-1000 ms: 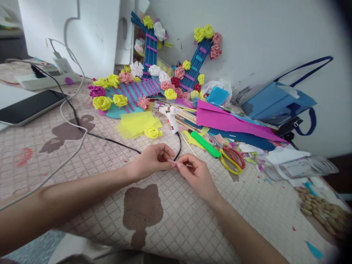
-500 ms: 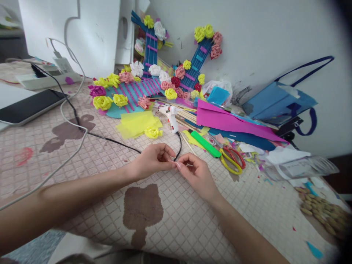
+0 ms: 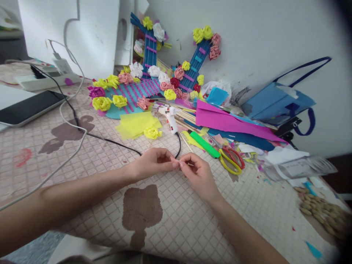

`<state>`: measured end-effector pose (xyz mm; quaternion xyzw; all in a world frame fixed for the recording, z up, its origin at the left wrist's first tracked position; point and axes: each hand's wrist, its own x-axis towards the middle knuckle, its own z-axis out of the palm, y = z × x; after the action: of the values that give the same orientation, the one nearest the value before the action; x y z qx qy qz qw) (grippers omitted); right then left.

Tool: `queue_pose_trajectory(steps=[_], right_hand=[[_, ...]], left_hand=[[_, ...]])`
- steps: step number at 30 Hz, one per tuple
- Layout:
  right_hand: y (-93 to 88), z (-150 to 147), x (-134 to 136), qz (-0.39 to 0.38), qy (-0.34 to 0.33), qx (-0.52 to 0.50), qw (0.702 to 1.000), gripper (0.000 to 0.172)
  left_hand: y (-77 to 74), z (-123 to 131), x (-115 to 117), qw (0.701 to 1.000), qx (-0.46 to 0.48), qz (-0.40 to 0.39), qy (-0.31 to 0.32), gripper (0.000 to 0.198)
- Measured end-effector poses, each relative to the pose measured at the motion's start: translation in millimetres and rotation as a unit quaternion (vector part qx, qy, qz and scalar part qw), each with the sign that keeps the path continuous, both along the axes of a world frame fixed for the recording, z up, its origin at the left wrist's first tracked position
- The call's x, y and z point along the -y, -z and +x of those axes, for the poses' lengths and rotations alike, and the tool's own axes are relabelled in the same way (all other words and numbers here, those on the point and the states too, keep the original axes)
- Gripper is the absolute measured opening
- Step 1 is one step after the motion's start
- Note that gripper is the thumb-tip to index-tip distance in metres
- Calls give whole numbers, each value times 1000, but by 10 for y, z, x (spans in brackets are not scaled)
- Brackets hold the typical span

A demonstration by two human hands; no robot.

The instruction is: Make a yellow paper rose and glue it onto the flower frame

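Observation:
Both of my hands meet over the table, fingertips touching. My left hand [image 3: 154,162] is closed in a pinch on a small pale pink paper piece [image 3: 176,161]. The thumb and forefinger of my right hand [image 3: 198,173] pinch the same piece from the other side. Fingers cover most of it, so its shape is hard to make out. Just beyond the hands stands a white hot glue gun [image 3: 172,121], its black cord running down behind the fingers. A yellow paper flower [image 3: 152,132] lies left of it, beside yellow paper sheets [image 3: 134,124].
Scissors with red and yellow handles [image 3: 231,161] and a green cutter [image 3: 205,144] lie to the right. Behind are magenta paper [image 3: 233,119], thin wooden sticks [image 3: 184,114] and blue flower-covered models [image 3: 137,91]. A grey cable [image 3: 78,146] and tablet-like device [image 3: 33,107] are left.
My hands stay together at nearly the same spot, with fingertips shifted slightly on the pink piece. The view has moved a little; nothing else has visibly moved.

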<state>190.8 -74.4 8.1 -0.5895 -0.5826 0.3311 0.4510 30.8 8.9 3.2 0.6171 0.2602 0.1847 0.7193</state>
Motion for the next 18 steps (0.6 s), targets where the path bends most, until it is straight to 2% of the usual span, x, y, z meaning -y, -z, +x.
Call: queue_pose_trajectory(steps=[7, 13, 18], right_hand=[[2, 0, 11, 15, -4, -9, 1000, 12], [-5, 10, -5, 11, 3, -14, 1000, 11], [-14, -7, 10, 0, -5, -30, 1000, 13]], left_hand=[[-84, -1, 4, 999, -25, -25, -21, 23], [-78, -8, 7, 1000, -19, 0, -17, 36], [-59, -19, 14, 1000, -4, 19, -3, 23]])
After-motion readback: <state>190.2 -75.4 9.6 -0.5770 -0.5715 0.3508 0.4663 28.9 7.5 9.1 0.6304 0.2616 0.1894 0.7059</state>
